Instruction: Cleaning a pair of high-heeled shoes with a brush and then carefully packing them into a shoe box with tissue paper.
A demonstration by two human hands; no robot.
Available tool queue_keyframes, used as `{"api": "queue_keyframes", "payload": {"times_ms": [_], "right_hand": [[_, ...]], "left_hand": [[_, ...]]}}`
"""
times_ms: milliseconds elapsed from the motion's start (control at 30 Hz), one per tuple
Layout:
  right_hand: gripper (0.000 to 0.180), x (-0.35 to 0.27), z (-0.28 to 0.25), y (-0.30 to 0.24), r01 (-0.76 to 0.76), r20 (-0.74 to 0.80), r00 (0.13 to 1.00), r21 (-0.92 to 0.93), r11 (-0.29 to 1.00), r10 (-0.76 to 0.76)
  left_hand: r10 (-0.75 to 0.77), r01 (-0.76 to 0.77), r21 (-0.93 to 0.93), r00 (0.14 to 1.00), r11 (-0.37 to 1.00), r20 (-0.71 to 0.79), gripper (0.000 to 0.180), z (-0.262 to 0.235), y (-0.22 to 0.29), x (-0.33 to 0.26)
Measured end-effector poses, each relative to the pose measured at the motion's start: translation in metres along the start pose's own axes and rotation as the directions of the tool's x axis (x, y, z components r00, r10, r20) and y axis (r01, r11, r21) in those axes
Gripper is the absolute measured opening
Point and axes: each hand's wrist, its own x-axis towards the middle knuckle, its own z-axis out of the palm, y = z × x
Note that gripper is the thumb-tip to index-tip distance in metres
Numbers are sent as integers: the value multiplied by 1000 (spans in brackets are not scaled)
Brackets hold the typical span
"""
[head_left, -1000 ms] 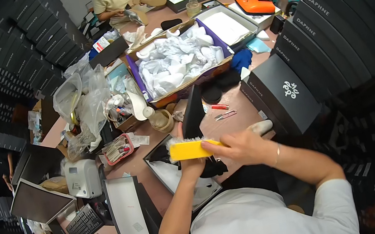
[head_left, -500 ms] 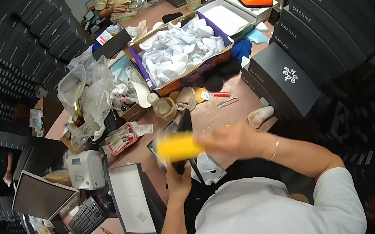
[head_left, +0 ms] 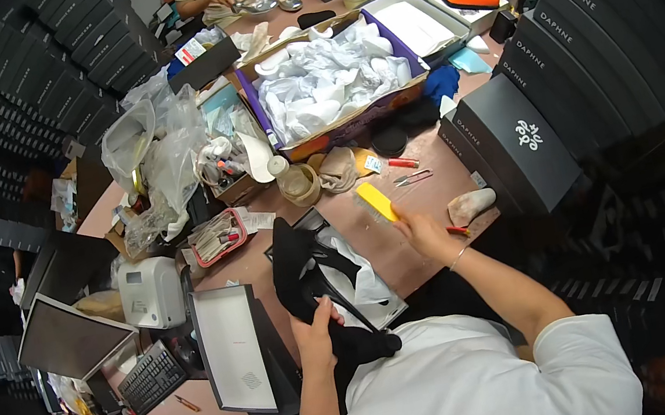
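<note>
In my left hand (head_left: 314, 335), fingers closed round it, is a black shoe (head_left: 294, 269) with a matte, cloth-like surface, held slanted close to my body. Beneath it lies an open shoe box (head_left: 388, 311) with white tissue paper (head_left: 363, 278) and a dark shape partly hidden by the shoe. Off to the right, above the table, my right hand (head_left: 428, 237) grips a yellow brush (head_left: 376, 201) with pale bristles along one side. A small red and yellow piece (head_left: 458, 231) shows beside that hand; I cannot tell whether it belongs to the brush.
A purple-edged carton (head_left: 344, 121) full of white paper stuffing stands ahead. A glue-coloured jar (head_left: 298, 185), red-handled tool (head_left: 403, 163) and tweezers (head_left: 414, 178) lie nearer. Dark box stacks (head_left: 577, 31) rise at right; box lid (head_left: 233, 349) and label printer (head_left: 150, 295) at left. A co-worker sits opposite.
My right hand has moved with the brush from over the shoe to the right. My left hand has tilted the shoe, so more of it shows. Across the table, the co-worker's hands have shifted around silvery shoes.
</note>
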Motion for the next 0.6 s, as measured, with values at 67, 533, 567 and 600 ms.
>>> {"api": "queue_keyframes", "payload": {"times_ms": [67,533,567,600], "right_hand": [[62,-1,13,-26,62,42,997,-73,995,-59],[94,-24,-17,-106,-188,830,332,524,830,-448],[93,-19,-18,-104,-207,862,298,477,854,-410],[89,-14,-26,-96,-153,838,339,497,854,-428]], "left_hand": [[-52,39,-160,996,986,-75,23,14,-3,2],[-76,169,-365,964,915,255,56,-6,4,89],[-103,233,-406,943,884,317,52,-2,-3,102],[-127,241,-347,939,906,320,48,7,-5,111]]}}
